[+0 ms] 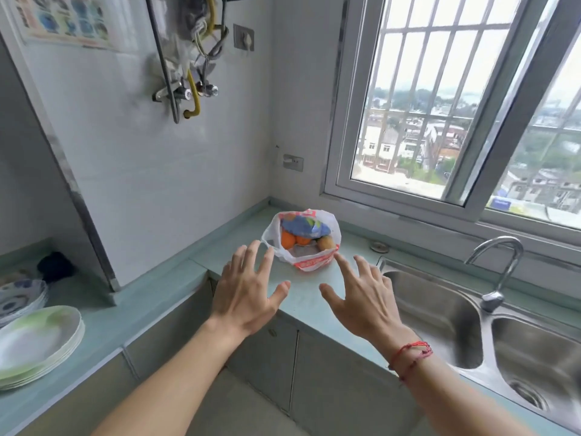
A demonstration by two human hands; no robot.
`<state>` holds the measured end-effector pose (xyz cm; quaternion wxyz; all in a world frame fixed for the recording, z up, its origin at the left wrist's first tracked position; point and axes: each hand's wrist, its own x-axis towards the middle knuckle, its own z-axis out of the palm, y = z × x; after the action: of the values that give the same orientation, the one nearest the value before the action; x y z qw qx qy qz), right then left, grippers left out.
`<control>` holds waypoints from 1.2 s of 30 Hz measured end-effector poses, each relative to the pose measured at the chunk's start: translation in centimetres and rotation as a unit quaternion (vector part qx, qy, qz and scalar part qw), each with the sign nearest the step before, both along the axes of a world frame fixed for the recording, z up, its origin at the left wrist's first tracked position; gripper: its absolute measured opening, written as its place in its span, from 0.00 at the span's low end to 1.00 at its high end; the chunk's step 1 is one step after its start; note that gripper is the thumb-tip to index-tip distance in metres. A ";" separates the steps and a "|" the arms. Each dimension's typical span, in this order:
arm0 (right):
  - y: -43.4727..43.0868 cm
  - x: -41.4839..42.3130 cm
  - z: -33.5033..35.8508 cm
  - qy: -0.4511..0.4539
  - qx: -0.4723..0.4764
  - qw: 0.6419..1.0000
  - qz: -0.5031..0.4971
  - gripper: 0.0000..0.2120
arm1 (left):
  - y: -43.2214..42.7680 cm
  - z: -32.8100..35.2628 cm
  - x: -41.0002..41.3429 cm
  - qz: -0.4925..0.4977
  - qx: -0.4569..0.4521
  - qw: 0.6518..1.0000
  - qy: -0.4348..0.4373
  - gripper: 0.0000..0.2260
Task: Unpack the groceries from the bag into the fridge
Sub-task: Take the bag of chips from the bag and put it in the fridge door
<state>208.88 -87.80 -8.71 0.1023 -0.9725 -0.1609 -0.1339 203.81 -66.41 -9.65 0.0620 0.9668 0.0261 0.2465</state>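
Item 1: a white plastic bag (309,262) with red print stands open on the pale green countertop (301,302), in the corner. Inside it are visible two oranges (288,239), a blue packet (303,226) above them and a brownish round item (327,242).

Item 2: the left hand (248,291) is just left of the bag, fingers spread wide and straight, holding nothing; its fingertips reach the bag's left handle loop, contact not determinable. The right hand (364,300) is just right of the bag, also spread wide and holding nothing, its index fingertip at the bag's lower right edge. A red string bracelet (412,357) sits on that wrist.

Item 3: right of the bag lies a double steel sink (440,316) with a curved faucet (500,269). Behind the bag is a barred window (418,99). Well left of the bag, stacked plates (37,344) rest on the counter.
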 end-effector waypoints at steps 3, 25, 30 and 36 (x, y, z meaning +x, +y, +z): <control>0.7 3.4 -0.5 0.003 -0.001 1.000 -0.007 0.34 | 0.8 -0.5 3.8 -0.007 0.004 1.000 0.001 0.31; 5.1 34.2 -8.2 0.082 0.039 0.996 0.020 0.32 | 4.4 -7.6 33.3 0.016 -0.029 0.995 0.097 0.33; 6.3 38.9 -10.1 0.112 0.046 0.992 0.020 0.34 | 4.9 -9.5 37.6 0.030 -0.061 0.990 0.121 0.35; 7.6 42.6 -12.1 0.129 0.049 0.990 0.023 0.35 | 4.5 -12.0 42.1 0.029 -0.167 0.971 0.171 0.32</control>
<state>251.46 -80.17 -20.81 0.1726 -0.9714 -0.1623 -0.0127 245.94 -61.87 -21.66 0.2102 0.9693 0.1051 0.0717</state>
